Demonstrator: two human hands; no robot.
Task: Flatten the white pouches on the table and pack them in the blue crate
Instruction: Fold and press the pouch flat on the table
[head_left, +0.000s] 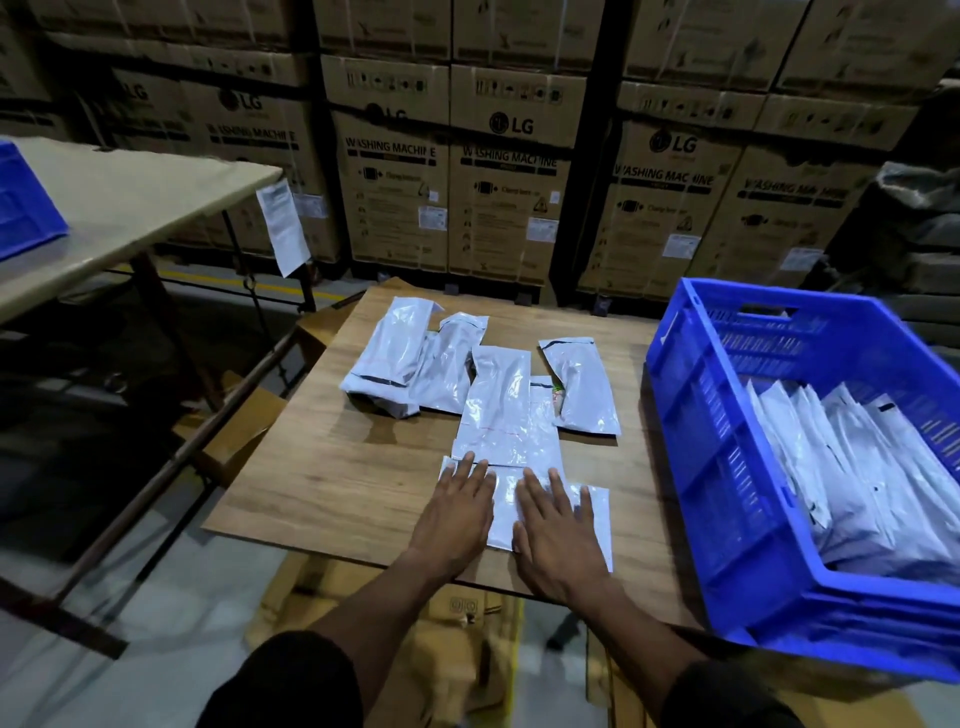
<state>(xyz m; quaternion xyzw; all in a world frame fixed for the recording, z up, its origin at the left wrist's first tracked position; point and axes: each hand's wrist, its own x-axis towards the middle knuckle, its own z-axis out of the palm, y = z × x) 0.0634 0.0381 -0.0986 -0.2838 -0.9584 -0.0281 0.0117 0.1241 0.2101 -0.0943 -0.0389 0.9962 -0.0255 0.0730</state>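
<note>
Two hands lie flat, fingers straight, on the nearest white pouch (524, 506) at six o'clock on the wooden surface (332, 467): the left hand (457, 512) on its left part, the right hand (558, 535) on its right part. Neither hand grips anything; both press down with open palms. More white pouches (483, 379) lie in a loose, overlapping spread from eleven to one o'clock on the surface, some puffed and creased. The blue crate (727, 467) stands at three o'clock, tilted, already carrying a row of packed pouches (857, 488) leaning on edge.

Risks, as I judge them: the plastic looks slick, so the pressed pouch could slide toward the near edge under the palms and drop off. Trapped air could make it spring back and sit badly in the crate. The crate overhangs the surface's near corner, and added weight might tip it.

Readable writing: the cardboard cartons (509, 171) stacked at twelve o'clock show "LG" and "WASHING MACHINE". Small printed labels on them are too fine to read. A paper sheet (283, 226) hanging from the neighbouring table (130, 202) at ten o'clock is illegible.
</note>
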